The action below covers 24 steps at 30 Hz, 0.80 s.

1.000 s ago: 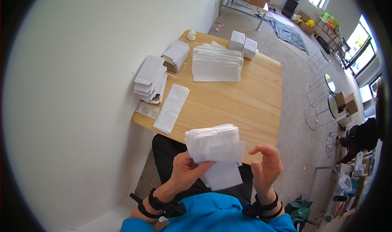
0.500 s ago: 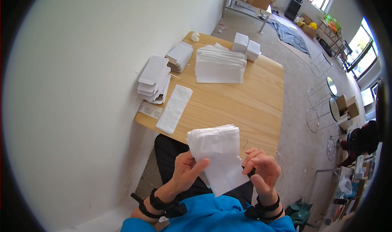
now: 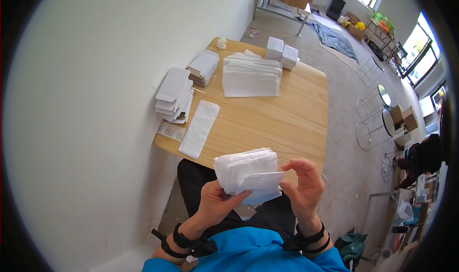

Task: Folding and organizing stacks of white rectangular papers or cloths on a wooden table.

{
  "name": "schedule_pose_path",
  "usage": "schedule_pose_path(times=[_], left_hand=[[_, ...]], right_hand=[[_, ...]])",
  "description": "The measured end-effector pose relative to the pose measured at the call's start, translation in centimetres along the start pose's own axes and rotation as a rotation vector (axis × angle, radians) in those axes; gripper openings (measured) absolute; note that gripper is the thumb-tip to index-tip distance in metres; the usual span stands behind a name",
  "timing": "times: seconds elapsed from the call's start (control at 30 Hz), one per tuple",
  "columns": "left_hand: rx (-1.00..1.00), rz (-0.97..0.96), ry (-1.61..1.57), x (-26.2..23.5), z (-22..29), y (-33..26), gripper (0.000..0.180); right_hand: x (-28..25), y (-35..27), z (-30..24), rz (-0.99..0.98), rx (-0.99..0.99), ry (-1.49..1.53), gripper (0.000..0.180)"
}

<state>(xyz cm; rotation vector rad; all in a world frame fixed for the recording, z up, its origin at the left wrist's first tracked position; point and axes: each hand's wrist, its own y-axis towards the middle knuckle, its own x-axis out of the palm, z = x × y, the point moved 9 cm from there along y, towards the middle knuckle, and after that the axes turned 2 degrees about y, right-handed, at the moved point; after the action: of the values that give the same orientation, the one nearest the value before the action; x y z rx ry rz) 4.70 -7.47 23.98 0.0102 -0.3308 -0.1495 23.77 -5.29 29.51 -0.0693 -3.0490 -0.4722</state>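
My left hand (image 3: 216, 200) grips a stack of thin white sheets (image 3: 246, 163) above my lap, at the table's near edge. Its thumb presses on the front of the stack, and the fingers go behind it. The lower part of the front sheet is folded up over the stack as a flap (image 3: 264, 181). At the right end of that flap is my right hand (image 3: 305, 186), its thumb and fingers apart and curved. The flap's corner lies close to these fingertips; whether they touch it I cannot tell.
On the wooden table (image 3: 301, 114) lie a long white folded strip (image 3: 200, 128), a wide fanned pile of white sheets (image 3: 251, 78), stacked flat white cartons (image 3: 173, 88) and small white boxes (image 3: 282, 52). A wall (image 3: 95, 104) rises at the left. Round-topped stools (image 3: 384, 95) stand to the right.
The front sheet's lower part, which hung down, is now folded up across the stack. My right hand has risen slightly, its thumb and fingers spreading beside the fold.
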Motion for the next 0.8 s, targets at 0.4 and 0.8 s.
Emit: schedule_pose_path(times=[0.4,0.8], left_hand=[[-0.011,0.023,0.027,-0.2,-0.4,0.1,0.026],[0.127,0.014,0.053,-1.6,-0.9,0.0,0.056]], right_hand=[[-0.1,-0.5,-0.4,-0.008,-0.039,0.062,0.034],[2.2,-2.0,-4.0,-0.302,-0.374,-0.307,0.026]])
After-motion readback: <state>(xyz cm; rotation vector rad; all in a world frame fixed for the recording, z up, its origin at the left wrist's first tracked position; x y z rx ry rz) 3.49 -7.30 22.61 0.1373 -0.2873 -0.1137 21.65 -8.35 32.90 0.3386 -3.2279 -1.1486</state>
